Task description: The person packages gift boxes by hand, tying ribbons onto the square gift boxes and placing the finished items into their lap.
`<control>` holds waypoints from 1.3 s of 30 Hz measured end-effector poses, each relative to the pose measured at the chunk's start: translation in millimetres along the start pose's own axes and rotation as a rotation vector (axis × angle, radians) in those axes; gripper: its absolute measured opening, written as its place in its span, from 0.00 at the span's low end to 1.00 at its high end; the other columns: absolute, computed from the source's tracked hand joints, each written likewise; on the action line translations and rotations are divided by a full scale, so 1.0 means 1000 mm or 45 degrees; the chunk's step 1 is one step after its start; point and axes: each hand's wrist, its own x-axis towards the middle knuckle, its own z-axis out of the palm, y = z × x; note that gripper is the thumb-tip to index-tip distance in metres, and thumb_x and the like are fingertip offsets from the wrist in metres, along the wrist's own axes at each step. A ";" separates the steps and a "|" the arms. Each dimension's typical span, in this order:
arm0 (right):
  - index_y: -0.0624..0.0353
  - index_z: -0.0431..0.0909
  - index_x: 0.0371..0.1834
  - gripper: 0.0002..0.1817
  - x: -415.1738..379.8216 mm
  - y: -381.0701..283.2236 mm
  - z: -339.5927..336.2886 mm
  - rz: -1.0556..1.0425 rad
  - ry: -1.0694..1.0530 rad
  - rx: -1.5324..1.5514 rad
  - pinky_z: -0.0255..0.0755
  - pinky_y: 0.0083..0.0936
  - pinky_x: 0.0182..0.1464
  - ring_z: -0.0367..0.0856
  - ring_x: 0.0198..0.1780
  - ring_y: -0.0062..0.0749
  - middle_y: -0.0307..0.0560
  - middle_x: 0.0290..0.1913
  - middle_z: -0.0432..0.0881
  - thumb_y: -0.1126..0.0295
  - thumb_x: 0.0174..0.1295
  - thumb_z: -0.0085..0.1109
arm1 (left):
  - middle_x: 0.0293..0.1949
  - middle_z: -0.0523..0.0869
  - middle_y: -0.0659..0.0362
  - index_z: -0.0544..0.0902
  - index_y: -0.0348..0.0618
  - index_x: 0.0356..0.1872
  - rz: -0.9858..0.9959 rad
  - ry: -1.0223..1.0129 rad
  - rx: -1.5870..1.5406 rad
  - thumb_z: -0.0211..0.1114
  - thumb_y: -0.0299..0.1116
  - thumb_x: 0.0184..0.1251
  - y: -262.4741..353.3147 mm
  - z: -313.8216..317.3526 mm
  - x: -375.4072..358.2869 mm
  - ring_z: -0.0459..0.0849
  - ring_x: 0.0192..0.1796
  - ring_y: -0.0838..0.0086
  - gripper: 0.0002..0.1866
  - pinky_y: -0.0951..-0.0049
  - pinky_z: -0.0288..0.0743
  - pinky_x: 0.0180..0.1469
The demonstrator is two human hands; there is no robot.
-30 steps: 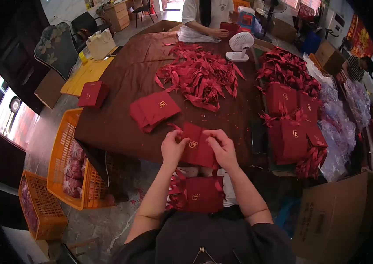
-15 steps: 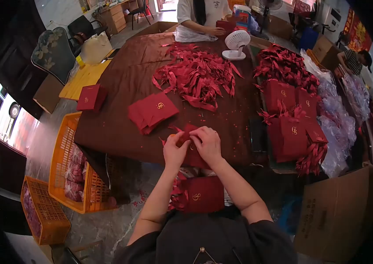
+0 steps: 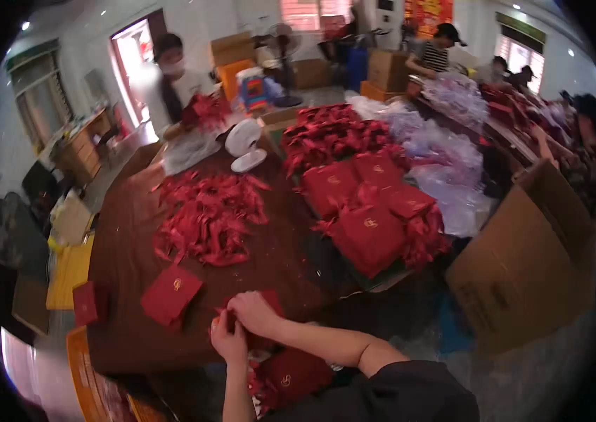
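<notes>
At the near edge of the brown-covered table (image 3: 129,295), my left hand (image 3: 227,342) and my right hand (image 3: 254,314) meet, fingers pinched together on a red ribbon. It belongs to a flat red gift bag (image 3: 270,301), partly hidden under my right hand and forearm. More red bags with a gold emblem (image 3: 298,376) lie on my lap, below my hands. To the left of my hands is a small stack of red bags (image 3: 171,295). Beyond it spreads a loose heap of red ribbons (image 3: 210,218).
A white fan (image 3: 244,144) stands at the table's far side, near a standing person (image 3: 171,91). Piled red bags (image 3: 368,232) and clear plastic wrapping (image 3: 445,183) are on the right. A cardboard box (image 3: 523,267) stands right, an orange crate (image 3: 81,366) at lower left.
My view has swung up and to the right, so the table and hands appear lower and more to the left. My hands stay together on the ribbon. The person opposite now holds red ribboned items higher.
</notes>
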 end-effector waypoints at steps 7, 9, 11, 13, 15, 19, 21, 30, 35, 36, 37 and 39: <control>0.59 0.69 0.41 0.12 0.015 0.010 -0.014 0.243 -0.117 0.497 0.73 0.49 0.42 0.81 0.43 0.58 0.56 0.37 0.82 0.77 0.57 0.62 | 0.46 0.85 0.44 0.84 0.36 0.53 0.051 -0.113 0.219 0.71 0.31 0.58 0.012 -0.004 0.005 0.83 0.48 0.47 0.21 0.55 0.77 0.50; 0.60 0.69 0.41 0.11 0.017 0.013 -0.010 0.226 -0.225 0.342 0.73 0.49 0.42 0.81 0.42 0.58 0.57 0.36 0.82 0.74 0.59 0.60 | 0.43 0.84 0.45 0.84 0.35 0.53 0.114 -0.052 0.342 0.72 0.32 0.57 -0.023 0.011 0.004 0.83 0.46 0.47 0.22 0.56 0.77 0.49; 0.60 0.68 0.40 0.10 0.023 0.004 -0.026 0.257 -0.251 0.266 0.73 0.49 0.42 0.81 0.40 0.59 0.58 0.34 0.81 0.72 0.60 0.58 | 0.42 0.83 0.46 0.84 0.34 0.53 0.125 -0.116 0.239 0.72 0.32 0.57 0.007 0.000 0.006 0.83 0.44 0.49 0.22 0.56 0.77 0.49; 0.60 0.68 0.39 0.10 0.026 0.004 -0.023 0.040 -0.280 0.233 0.73 0.47 0.43 0.81 0.40 0.58 0.58 0.33 0.81 0.71 0.60 0.58 | 0.45 0.83 0.46 0.85 0.34 0.50 0.192 -0.091 0.238 0.72 0.29 0.56 0.022 -0.006 0.004 0.83 0.44 0.50 0.19 0.56 0.78 0.49; 0.59 0.69 0.40 0.09 0.024 0.012 -0.023 -0.049 -0.257 0.212 0.74 0.46 0.42 0.82 0.40 0.56 0.55 0.32 0.81 0.71 0.61 0.58 | 0.45 0.83 0.46 0.85 0.34 0.50 0.183 -0.106 0.239 0.72 0.29 0.57 0.020 -0.007 0.010 0.83 0.44 0.50 0.19 0.56 0.78 0.49; 0.56 0.71 0.43 0.09 0.015 0.021 -0.032 0.125 -0.197 0.464 0.75 0.44 0.39 0.83 0.38 0.51 0.48 0.32 0.82 0.73 0.61 0.59 | 0.45 0.83 0.46 0.85 0.35 0.49 0.102 -0.160 0.211 0.71 0.29 0.57 0.007 -0.001 0.025 0.83 0.45 0.51 0.18 0.57 0.78 0.49; 0.56 0.71 0.44 0.10 0.007 0.019 -0.030 0.304 -0.200 0.560 0.75 0.44 0.39 0.84 0.38 0.49 0.48 0.33 0.83 0.74 0.61 0.58 | 0.46 0.82 0.46 0.85 0.35 0.48 0.052 -0.185 0.193 0.71 0.28 0.57 -0.001 0.004 0.031 0.83 0.45 0.51 0.17 0.57 0.78 0.49; 0.54 0.73 0.44 0.12 -0.008 0.031 -0.008 0.425 -0.138 0.390 0.77 0.43 0.39 0.86 0.40 0.48 0.48 0.35 0.86 0.71 0.59 0.65 | 0.45 0.81 0.47 0.84 0.39 0.42 0.075 -0.292 0.406 0.67 0.26 0.60 -0.029 0.021 0.034 0.83 0.45 0.52 0.10 0.57 0.79 0.46; 0.55 0.75 0.45 0.16 -0.009 0.055 -0.008 0.308 -0.152 0.339 0.76 0.45 0.46 0.83 0.45 0.50 0.49 0.39 0.84 0.72 0.54 0.68 | 0.46 0.82 0.50 0.82 0.43 0.42 0.237 -0.420 0.636 0.61 0.29 0.63 -0.016 0.016 0.043 0.84 0.47 0.50 0.08 0.52 0.80 0.45; 0.55 0.75 0.45 0.16 -0.009 0.049 -0.021 0.306 -0.119 0.291 0.76 0.44 0.46 0.84 0.44 0.50 0.49 0.39 0.85 0.71 0.54 0.69 | 0.46 0.79 0.48 0.81 0.40 0.40 0.283 -0.335 0.567 0.62 0.27 0.63 -0.015 0.016 0.041 0.81 0.46 0.45 0.06 0.51 0.78 0.43; 0.55 0.76 0.46 0.17 -0.008 0.057 -0.014 0.312 -0.149 0.361 0.77 0.43 0.46 0.84 0.45 0.50 0.49 0.39 0.86 0.71 0.54 0.70 | 0.46 0.79 0.47 0.81 0.40 0.42 0.225 -0.331 0.602 0.62 0.27 0.63 -0.020 0.019 0.039 0.81 0.47 0.45 0.08 0.51 0.78 0.44; 0.56 0.75 0.46 0.17 -0.008 0.050 -0.022 0.313 -0.157 0.269 0.78 0.41 0.47 0.85 0.46 0.50 0.50 0.41 0.86 0.71 0.55 0.71 | 0.46 0.80 0.47 0.82 0.41 0.41 0.100 -0.292 0.623 0.62 0.29 0.67 -0.019 0.012 0.033 0.82 0.45 0.45 0.06 0.51 0.78 0.44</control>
